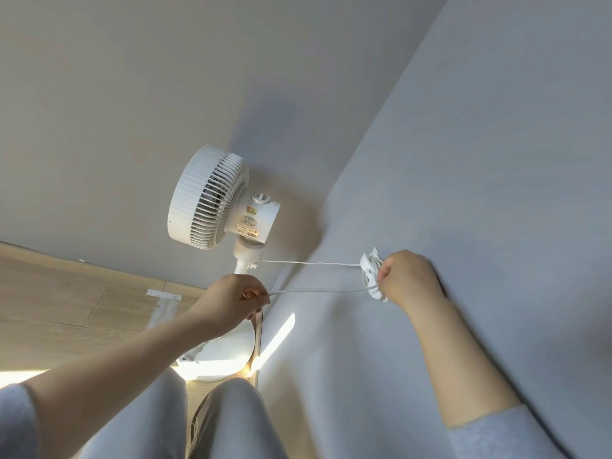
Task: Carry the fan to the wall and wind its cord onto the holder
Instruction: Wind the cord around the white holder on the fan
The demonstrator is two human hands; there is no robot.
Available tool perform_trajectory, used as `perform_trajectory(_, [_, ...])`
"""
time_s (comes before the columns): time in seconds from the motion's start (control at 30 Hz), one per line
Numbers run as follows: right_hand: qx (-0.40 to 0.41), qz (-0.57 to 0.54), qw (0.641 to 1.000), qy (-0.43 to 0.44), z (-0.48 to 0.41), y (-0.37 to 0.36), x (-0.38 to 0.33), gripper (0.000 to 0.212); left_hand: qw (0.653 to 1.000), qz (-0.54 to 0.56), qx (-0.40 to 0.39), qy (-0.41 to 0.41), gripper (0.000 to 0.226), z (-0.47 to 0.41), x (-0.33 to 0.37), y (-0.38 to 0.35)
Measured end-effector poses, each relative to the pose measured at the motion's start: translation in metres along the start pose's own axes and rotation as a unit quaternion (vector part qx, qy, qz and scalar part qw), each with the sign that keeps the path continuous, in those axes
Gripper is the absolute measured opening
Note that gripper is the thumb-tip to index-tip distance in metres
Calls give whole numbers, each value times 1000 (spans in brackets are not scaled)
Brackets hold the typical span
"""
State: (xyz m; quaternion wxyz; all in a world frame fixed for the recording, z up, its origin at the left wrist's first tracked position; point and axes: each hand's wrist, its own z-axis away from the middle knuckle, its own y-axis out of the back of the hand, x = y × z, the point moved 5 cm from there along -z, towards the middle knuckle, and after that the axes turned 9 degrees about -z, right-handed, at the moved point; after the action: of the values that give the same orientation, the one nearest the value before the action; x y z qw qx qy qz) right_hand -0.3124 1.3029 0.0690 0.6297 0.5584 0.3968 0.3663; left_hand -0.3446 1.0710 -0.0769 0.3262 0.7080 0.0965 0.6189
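Note:
A white pedestal fan point(212, 200) stands in the room corner, its round base point(228, 346) on the floor behind my left arm. Its white cord point(318, 264) runs from the fan's neck to a white cord holder point(371, 276) fixed on the right wall, loops there, and comes back as a second strand. My left hand point(235, 301) pinches that lower strand taut just below the fan's neck. My right hand point(409, 276) is closed against the holder, fingertips on the cord at its right side. The plug is hidden.
Grey walls meet in a corner just behind the fan. Wood-look floor point(66, 303) lies at the left with a strip of white tape point(164, 294). My knees in grey trousers point(212, 422) are at the bottom. A patch of sunlight falls on the wall point(281, 336).

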Motion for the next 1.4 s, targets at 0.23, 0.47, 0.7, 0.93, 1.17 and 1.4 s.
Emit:
perform_trajectory(0.23, [70,-50,996,-6,19,-12,14,35,1000,-4,-5,-30,6,14,17,0])
perform_trajectory(0.47, [61,-93,994,-14,33,-31,23,29,999,-17,-21,-28,14,25,18,-7])
perform_trajectory(0.7, [61,-84,995,7,36,-56,23,27,1000,-9,-22,-11,15,32,17,-13])
perform_trajectory(0.93, [79,-87,993,29,24,-83,22,39,999,-8,-30,7,12,34,12,-20])
perform_trajectory(1.17, [71,-92,992,41,16,-96,8,36,1000,-12,-7,23,15,29,6,-22])
perform_trajectory(1.4, [55,-63,993,82,1,-100,-3,12,998,-36,32,32,6,18,-1,-23])
